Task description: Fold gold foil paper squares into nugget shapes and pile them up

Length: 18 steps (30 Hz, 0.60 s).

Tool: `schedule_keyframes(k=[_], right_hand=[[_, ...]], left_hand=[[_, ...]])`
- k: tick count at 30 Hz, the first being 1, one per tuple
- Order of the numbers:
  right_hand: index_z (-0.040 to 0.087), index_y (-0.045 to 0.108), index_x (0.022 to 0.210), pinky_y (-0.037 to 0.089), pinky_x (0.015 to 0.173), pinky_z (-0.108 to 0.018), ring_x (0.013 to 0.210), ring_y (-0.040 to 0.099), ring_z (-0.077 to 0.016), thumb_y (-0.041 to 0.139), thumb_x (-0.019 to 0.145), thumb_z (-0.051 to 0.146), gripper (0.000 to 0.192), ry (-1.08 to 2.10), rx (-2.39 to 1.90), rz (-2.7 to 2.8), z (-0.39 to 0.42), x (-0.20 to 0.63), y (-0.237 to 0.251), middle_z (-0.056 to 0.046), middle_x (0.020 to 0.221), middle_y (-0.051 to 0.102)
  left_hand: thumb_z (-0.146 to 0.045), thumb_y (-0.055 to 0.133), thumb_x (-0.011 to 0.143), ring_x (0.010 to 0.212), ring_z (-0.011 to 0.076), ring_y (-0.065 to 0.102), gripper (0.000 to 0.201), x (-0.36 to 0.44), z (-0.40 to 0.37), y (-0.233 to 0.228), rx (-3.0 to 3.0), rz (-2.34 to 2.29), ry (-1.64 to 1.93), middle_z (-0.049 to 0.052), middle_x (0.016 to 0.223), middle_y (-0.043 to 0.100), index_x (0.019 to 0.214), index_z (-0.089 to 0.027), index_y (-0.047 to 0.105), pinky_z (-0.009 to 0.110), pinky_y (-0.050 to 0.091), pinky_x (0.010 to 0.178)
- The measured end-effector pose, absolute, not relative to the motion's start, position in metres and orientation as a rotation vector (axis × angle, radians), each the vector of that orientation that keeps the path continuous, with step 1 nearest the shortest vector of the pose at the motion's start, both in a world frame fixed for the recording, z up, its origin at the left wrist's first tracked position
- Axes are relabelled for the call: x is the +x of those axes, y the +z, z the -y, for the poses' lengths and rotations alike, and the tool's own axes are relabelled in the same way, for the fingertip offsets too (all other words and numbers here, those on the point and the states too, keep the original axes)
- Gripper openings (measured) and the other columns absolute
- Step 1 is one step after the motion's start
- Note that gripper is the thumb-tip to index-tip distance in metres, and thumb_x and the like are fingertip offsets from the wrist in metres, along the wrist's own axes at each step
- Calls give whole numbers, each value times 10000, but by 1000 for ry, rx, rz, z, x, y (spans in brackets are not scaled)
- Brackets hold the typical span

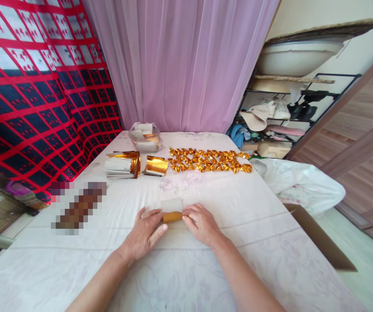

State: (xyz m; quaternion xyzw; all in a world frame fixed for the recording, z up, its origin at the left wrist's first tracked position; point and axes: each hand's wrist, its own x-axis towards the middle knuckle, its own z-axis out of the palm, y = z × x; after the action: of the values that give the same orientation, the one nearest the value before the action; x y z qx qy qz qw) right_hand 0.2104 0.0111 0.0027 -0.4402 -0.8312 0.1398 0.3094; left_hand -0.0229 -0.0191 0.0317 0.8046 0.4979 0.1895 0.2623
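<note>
A sheet of gold foil paper with a white back (pixel 171 203) lies in front of me, its near part curled into a gold roll (pixel 172 216). My left hand (pixel 145 232) rests over the roll's left end, fingers stretched out and thumb apart. At the other end, my right hand (pixel 202 223) has thumb and fingers pinched on the foil paper. Beyond them sit a stack of foil paper sheets (pixel 121 167), a smaller stack (pixel 155 165) and rows of folded gold foil pieces (pixel 211 160).
A clear plastic bag (pixel 145 136) of paper stands at the table's back left. White plastic bags (pixel 303 182) and a cardboard box (pixel 323 238) are beyond the right edge. Behind them is a shoe rack (pixel 284 108). A pixelated patch covers something on the left.
</note>
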Motion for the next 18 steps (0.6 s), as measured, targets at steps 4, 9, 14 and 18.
schedule_keyframes(k=[4,9,14,18], right_hand=[[215,673,847,467,743,-266,797,643,-165,588,842,219,85,425,-1350,2064,-13,205,2,-19,819,713],[237,662,892,444,676,-234,751,658,-155,602,817,229,96,430,-1556,1974,-15,196,0,5,779,722],[250,667,912,432,671,-228,739,660,-146,589,829,231,115,491,-1603,2069,-20,196,10,22,767,723],[254,651,1019,424,631,-227,667,650,-136,589,796,184,242,557,-1622,2136,-28,197,16,48,715,717]], left_hand=[[-443,420,961,1179,277,585,547,-24,14,19,2295,-1426,540,111,1180,685,1452,-220,330,604,247,1109],[-297,466,938,1131,259,615,754,-21,9,8,2398,-1494,738,111,1169,680,1530,-206,8,528,435,1012],[-294,503,922,1362,314,401,580,-11,16,17,2733,-1440,770,167,1454,445,1462,-205,313,513,387,1076],[-443,551,898,1340,319,431,607,2,18,15,2884,-1259,505,145,1430,499,1409,-145,417,501,366,1098]])
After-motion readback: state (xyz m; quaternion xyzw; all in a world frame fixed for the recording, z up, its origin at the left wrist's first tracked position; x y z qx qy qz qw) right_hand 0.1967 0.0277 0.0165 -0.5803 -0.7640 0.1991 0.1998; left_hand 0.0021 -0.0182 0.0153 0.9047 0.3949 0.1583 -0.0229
